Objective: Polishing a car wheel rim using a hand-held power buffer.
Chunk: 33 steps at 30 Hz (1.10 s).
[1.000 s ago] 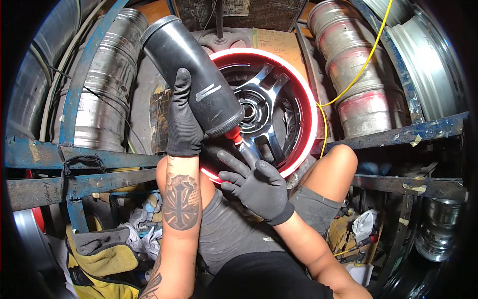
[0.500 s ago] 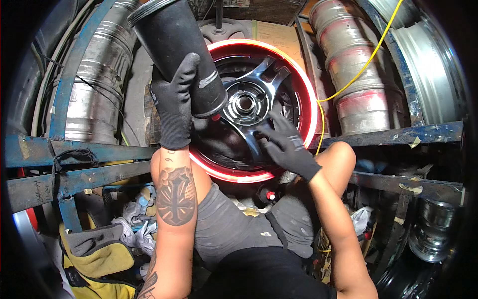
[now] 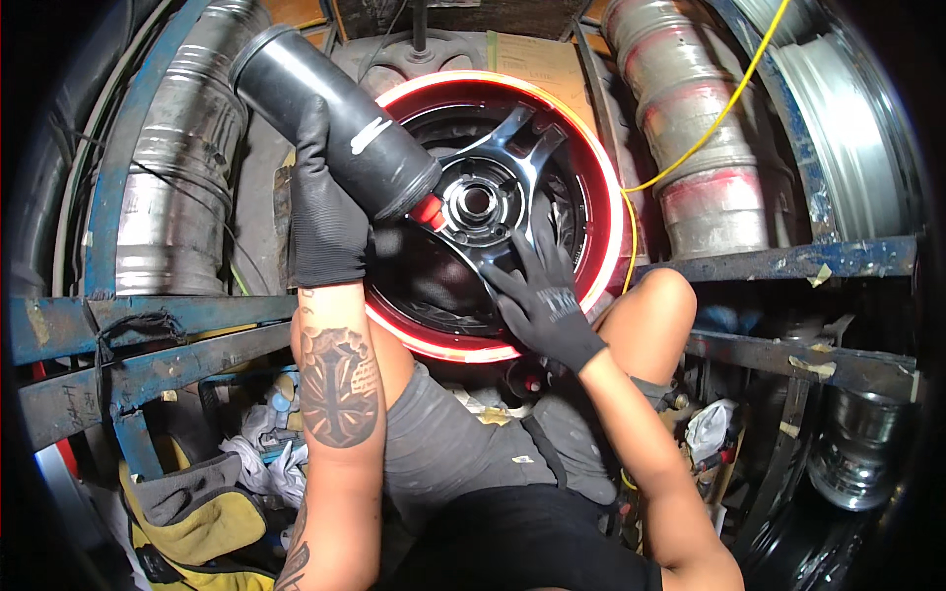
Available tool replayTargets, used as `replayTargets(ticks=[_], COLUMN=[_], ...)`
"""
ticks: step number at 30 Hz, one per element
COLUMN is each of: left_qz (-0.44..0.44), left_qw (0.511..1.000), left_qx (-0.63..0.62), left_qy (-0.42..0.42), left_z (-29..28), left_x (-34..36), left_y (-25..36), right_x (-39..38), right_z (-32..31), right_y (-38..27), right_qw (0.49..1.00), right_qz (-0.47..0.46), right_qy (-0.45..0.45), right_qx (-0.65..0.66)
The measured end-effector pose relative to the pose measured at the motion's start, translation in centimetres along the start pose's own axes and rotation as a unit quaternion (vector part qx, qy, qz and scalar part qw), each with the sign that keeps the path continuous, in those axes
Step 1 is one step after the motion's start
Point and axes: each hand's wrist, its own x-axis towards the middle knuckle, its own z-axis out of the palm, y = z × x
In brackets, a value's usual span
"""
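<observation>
A large black cylindrical bottle (image 3: 340,133) with a red nozzle (image 3: 430,212) is tilted nozzle-down, its tip close to the wheel's hub. My left hand (image 3: 330,212), in a black glove, is closed around the bottle's side. Below it lies a wheel rim (image 3: 512,158) with glossy black spokes and a bright red-lit outer lip, in front of my knees. My gloved right hand (image 3: 540,291) rests with spread fingers on the spokes at the lower right of the hub, holding nothing.
Blue metal rack beams (image 3: 798,258) flank me on both sides. Worn silver rims are stacked at left (image 3: 182,187) and right (image 3: 705,177). A yellow cable (image 3: 705,148) hangs on the right. Yellow-grey cloth (image 3: 202,517) lies lower left.
The bottle has tilted further over, its nozzle now turned toward the hub and more visible. My right hand has moved slightly left and down onto the spokes.
</observation>
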Motion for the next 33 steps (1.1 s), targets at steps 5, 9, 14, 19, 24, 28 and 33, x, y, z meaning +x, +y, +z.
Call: replayTargets(ticks=[5, 9, 14, 19, 24, 28, 33], left_qz=[-0.051, -0.005, 0.000, -0.044, -0.031, -0.048, -0.056], left_qw=[0.994, 0.997, 0.998, 0.995, 0.993, 0.994, 0.988], left_qx=[-0.098, -0.059, -0.047, -0.087, -0.104, -0.101, -0.134], left_qy=[0.016, 0.043, 0.045, 0.013, 0.038, -0.008, -0.059], left_z=[-1.1, -2.3, -1.0, -0.9, -2.4, -1.1, 0.3], left_x=[-0.7, -0.1, 1.1, 1.1, 2.2, 2.6, 0.9], left_y=[0.5, 1.7, 0.3, -0.1, 1.0, 0.6, 0.1], right_x=[-0.9, -5.4, -1.9, -0.6, -4.8, -0.7, 1.3], right_z=[-0.8, -4.4, -3.1, -0.7, -2.1, 0.4, 1.0], right_y=[-0.2, -1.1, -1.3, -1.7, -2.2, -2.0, -3.1], right_qw=[1.000, 0.992, 0.996, 0.994, 0.996, 0.997, 0.996], right_qz=[-0.004, 0.013, 0.011, -0.005, 0.031, 0.064, 0.073], right_qy=[0.003, -0.110, -0.005, 0.035, -0.059, 0.019, 0.003], right_qx=[-0.005, -0.064, -0.089, -0.099, -0.066, -0.037, -0.041])
